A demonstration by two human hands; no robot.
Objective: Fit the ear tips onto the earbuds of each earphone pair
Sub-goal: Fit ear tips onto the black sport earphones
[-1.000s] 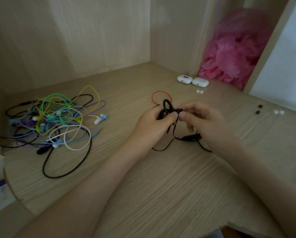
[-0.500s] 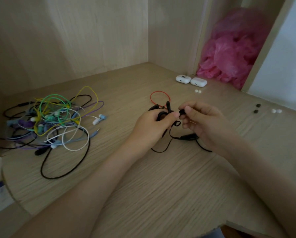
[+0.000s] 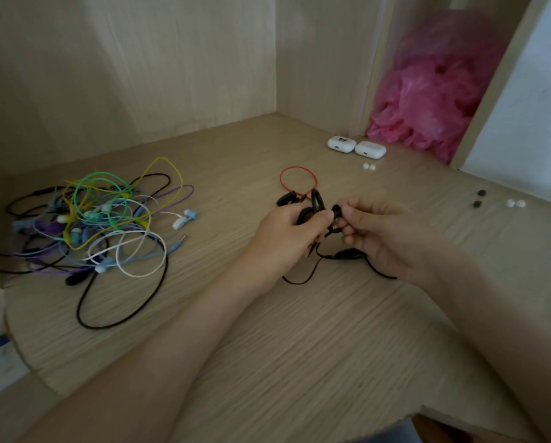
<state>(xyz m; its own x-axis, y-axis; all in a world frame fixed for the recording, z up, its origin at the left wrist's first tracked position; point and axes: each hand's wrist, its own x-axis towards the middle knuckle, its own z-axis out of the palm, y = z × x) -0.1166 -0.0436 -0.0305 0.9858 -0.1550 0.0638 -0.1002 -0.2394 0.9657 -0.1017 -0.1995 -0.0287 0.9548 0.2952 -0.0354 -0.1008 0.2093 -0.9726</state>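
The pale wood-grain desk (image 3: 267, 346), the crumpled pink plastic bag (image 3: 434, 100) in the corner and the tangled heap of coloured wired earphones (image 3: 101, 225) well to my left are unchanged. My left hand (image 3: 287, 238) and right hand (image 3: 383, 235) stay together at mid-desk. The left curls round the black ear-hook earphone (image 3: 315, 201), its hook upright above my fingers. The right pinches the small black earbud end (image 3: 335, 210) between thumb and forefinger, close against my left thumb. New in the last second: the twin black earpiece (image 3: 286, 198) has swung out and lies on the desk just left of my knuckles, near the thin red cord loop (image 3: 298, 180). I judge I am pressing a tip on; whether it has seated, I cannot tell. The two loose black ear tips (image 3: 479, 198) far right lie untouched.
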